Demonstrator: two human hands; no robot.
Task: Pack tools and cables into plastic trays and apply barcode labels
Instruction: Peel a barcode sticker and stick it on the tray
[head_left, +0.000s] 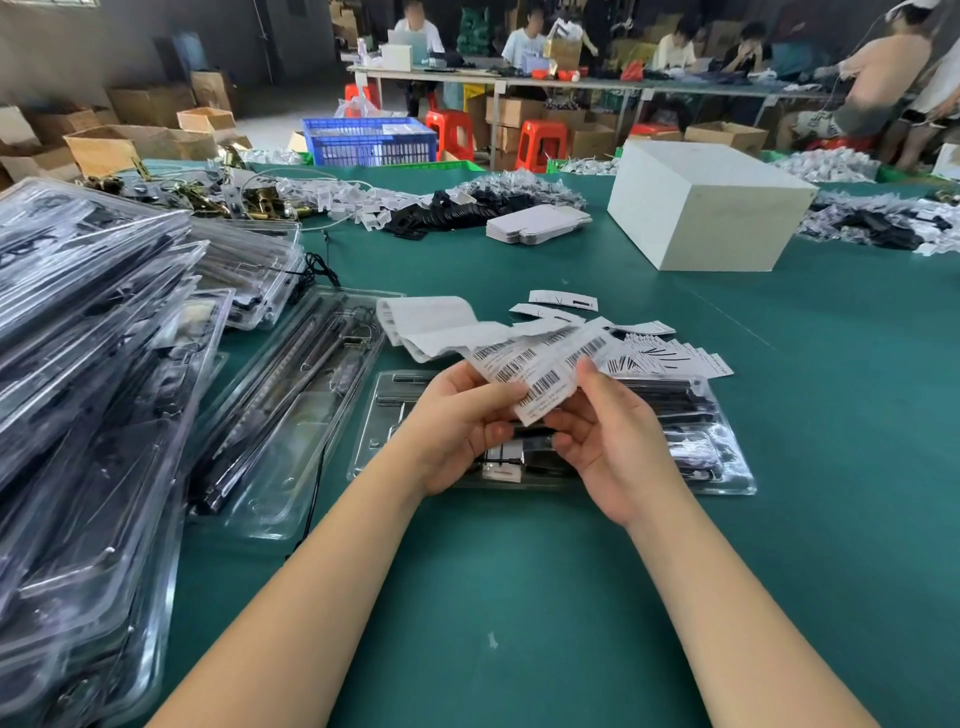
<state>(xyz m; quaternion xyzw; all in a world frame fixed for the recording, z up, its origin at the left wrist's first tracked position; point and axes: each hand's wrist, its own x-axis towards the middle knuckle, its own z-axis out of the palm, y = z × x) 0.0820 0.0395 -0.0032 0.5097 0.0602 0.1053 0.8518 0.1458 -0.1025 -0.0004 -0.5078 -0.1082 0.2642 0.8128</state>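
Note:
Both hands hold a strip of white barcode labels (535, 371) above a clear plastic tray (727, 467) packed with black tools and cables. My left hand (457, 426) pinches the strip from the left with thumb and fingers. My right hand (602, 426) pinches its lower right end, where one label (545, 395) hangs. The strip's backing paper (431, 325) trails off to the upper left. A second clear tray (291, 410) with long dark rods lies to the left.
A tall stack of filled clear trays (88, 395) fills the left side. Loose small labels (660, 358) lie behind the tray. A white box (711, 213), flat cartons (535, 223) and piles of bagged parts (467, 200) sit farther back on the green table (519, 597). People work at a far table.

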